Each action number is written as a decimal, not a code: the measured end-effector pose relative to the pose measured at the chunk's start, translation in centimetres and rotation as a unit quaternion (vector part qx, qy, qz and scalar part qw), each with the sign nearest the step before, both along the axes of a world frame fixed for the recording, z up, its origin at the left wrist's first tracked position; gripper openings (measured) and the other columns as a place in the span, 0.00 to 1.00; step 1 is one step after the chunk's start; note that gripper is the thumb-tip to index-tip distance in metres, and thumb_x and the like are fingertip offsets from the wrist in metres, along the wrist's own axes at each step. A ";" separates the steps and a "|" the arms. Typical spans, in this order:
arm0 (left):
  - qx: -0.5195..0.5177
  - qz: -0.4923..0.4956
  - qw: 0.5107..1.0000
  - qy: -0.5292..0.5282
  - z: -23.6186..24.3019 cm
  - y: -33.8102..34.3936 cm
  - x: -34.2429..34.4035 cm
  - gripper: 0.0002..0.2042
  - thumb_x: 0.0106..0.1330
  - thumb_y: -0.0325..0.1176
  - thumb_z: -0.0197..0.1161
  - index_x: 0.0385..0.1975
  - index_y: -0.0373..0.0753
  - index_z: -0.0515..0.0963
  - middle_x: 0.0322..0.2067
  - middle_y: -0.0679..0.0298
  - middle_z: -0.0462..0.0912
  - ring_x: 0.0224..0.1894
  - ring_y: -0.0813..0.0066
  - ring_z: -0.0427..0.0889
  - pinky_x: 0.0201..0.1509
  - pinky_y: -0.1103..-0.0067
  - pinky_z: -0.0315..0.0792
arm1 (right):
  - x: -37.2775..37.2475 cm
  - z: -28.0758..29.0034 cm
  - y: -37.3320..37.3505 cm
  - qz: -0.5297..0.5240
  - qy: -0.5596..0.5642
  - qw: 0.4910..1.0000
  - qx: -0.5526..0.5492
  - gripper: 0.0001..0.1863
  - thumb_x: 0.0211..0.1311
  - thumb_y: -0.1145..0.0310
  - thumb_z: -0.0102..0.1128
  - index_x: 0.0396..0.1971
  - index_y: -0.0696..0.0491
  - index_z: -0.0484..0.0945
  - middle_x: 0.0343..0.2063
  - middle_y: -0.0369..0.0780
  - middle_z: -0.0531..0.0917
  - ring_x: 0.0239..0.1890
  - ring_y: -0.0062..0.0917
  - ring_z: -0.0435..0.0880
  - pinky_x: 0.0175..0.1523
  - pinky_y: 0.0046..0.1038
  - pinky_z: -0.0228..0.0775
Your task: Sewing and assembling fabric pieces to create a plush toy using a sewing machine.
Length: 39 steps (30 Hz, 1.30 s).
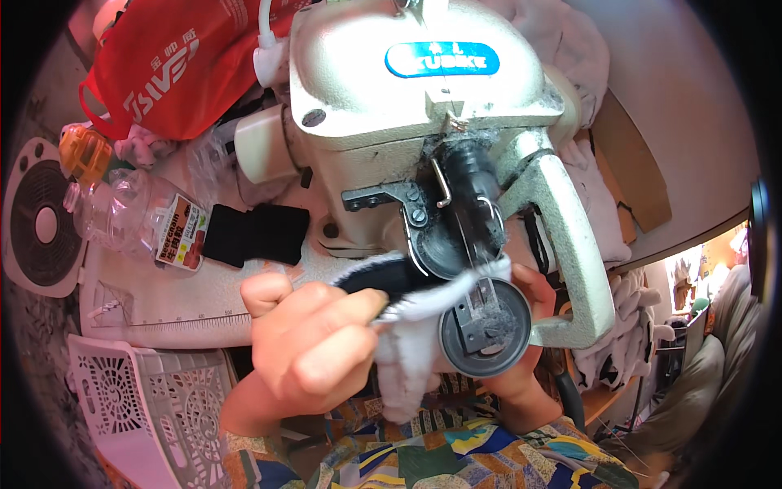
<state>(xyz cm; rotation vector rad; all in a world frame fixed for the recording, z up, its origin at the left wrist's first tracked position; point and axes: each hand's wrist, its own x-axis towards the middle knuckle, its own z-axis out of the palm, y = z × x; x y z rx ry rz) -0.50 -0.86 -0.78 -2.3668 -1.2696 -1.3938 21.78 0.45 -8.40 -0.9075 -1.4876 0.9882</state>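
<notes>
Left to right, we count one clear plastic bottle (122, 216), one left hand (314, 346), curled tight, pinching one white fuzzy dark-lined fabric piece (432, 303), probably light, soft, best held by its rim, at one cream metal sewing machine (366, 167), and one right hand (534, 295), half hidden, grip untellable.

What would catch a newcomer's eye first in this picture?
Most likely the big cream sewing machine, brightly lit and filling the upper middle. Just below it, the left hand pinches a white fuzzy piece with a dark inside, while the right hand is partly hidden behind a round dark disc. The vivid red bag stands out at upper left.
</notes>
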 end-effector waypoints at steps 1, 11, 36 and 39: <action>-0.015 -0.005 1.000 0.007 0.2 0.1 0.2 0.14 0.55 0.22 0.67 0.25 0.43 0.65 0.29 0.62 0.86 0.19 0.73 0.70 0.39 0.73 0.55 | 0.1 -0.1 0.0 -0.004 0.003 1.000 -0.006 0.41 0.44 0.72 0.74 0.58 0.58 0.59 0.50 0.42 0.72 0.50 0.27 0.75 0.56 0.29 0.69; -0.017 -0.024 0.999 -0.037 0.0 1.6 2.0 0.15 0.48 0.18 0.67 0.21 0.43 0.65 0.28 0.65 0.86 0.20 0.74 0.73 0.38 0.74 0.53 | 1.6 -1.2 0.9 -0.065 -0.045 0.997 -0.027 0.33 0.47 0.71 0.73 0.54 0.56 0.66 0.46 0.45 0.78 0.45 0.28 0.82 0.50 0.33 0.79; 0.005 -0.022 0.998 -0.060 -0.6 1.5 2.8 0.20 0.52 0.18 0.68 0.36 0.41 0.62 0.25 0.65 0.81 0.20 0.75 0.74 0.36 0.74 0.53 | 0.4 4.0 5.6 0.078 0.021 0.996 0.022 0.24 0.60 0.57 0.67 0.46 0.61 0.74 0.34 0.37 0.76 0.35 0.22 0.74 0.42 0.26 0.68; 0.001 -0.065 0.995 -0.070 -0.8 1.6 3.2 0.19 0.51 0.18 0.68 0.35 0.41 0.63 0.24 0.66 0.80 0.21 0.74 0.73 0.37 0.74 0.54 | 1.9 1.5 4.4 0.095 -0.023 0.993 0.062 0.21 0.60 0.58 0.65 0.43 0.60 0.76 0.32 0.37 0.76 0.34 0.24 0.75 0.40 0.28 0.69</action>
